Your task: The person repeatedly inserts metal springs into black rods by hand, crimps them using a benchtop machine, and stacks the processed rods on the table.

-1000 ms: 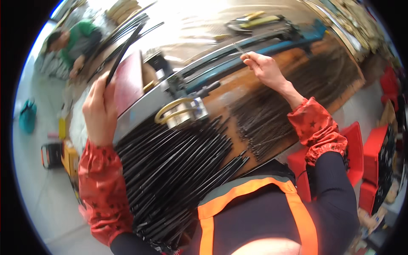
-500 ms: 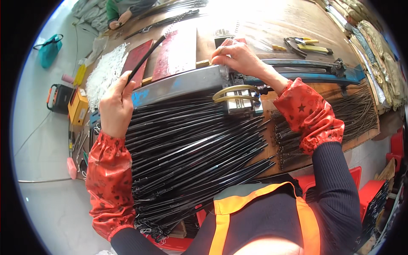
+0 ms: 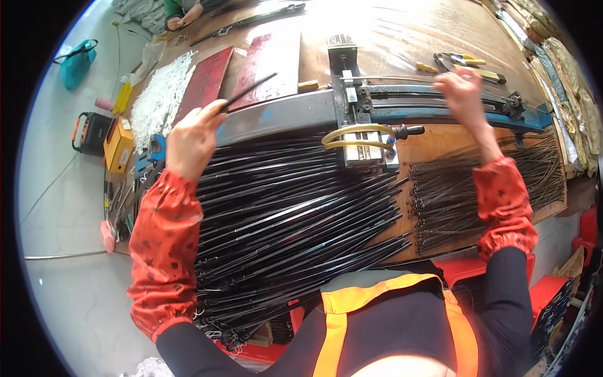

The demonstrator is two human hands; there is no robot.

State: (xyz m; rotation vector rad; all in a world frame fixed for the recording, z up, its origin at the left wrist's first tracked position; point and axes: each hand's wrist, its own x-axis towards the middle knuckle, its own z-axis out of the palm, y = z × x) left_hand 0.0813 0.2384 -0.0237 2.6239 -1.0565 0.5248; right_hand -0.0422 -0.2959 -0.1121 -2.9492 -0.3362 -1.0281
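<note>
My left hand (image 3: pixel 190 143) is closed around a black rod (image 3: pixel 251 90), whose free end points up and right over the grey metal beam (image 3: pixel 282 117). My right hand (image 3: pixel 463 97) hovers over the right part of the blue rail (image 3: pixel 433 112); its fingers are smeared by motion, and what they hold, if anything, is unclear. Between my hands stands a clamp fixture (image 3: pixel 352 94) with yellowish hoses (image 3: pixel 336 135) and a black-handled lever (image 3: pixel 408 131). Many long black rods (image 3: pixel 282 213) lie in front of the beam. Thin dark coiled springs (image 3: pixel 440 207) lie on the right.
Beyond the beam lie a white pile of small pieces (image 3: pixel 160 94), red boards (image 3: pixel 207 78) and yellow-handled pliers (image 3: pixel 468 61). A yellow box (image 3: pixel 118 149) stands left. Another person's hand (image 3: pixel 179 22) shows at the far left. Stacked cloth bundles (image 3: pixel 565 88) line the right edge.
My right hand has moved right, away from the fixture and along the rail. My left hand has shifted slightly right, and the rod tilts lower; the coiled piece at its far end no longer shows.
</note>
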